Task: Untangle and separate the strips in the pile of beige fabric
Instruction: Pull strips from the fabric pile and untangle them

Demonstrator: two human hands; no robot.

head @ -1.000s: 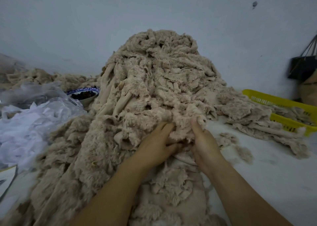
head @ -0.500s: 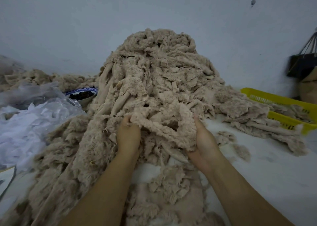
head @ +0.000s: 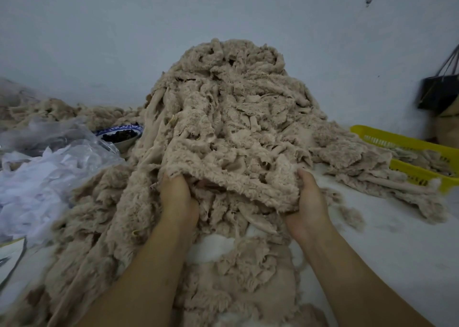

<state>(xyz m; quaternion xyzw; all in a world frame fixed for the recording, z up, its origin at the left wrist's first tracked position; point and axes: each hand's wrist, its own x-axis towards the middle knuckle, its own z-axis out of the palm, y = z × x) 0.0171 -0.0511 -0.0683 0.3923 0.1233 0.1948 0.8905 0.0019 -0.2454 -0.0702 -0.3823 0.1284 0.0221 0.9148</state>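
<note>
My left hand (head: 177, 197) and right hand (head: 309, 202) now sit wider apart, both clutching one strip (head: 238, 177), peeling it off the pile (head: 231, 98).

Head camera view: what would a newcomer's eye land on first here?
The tall pile of beige fabric fills the centre. At its front, the left hand and the right hand grip a fleecy fold of it. A yellow basket lies at far right, crumpled white plastic at left.
</note>
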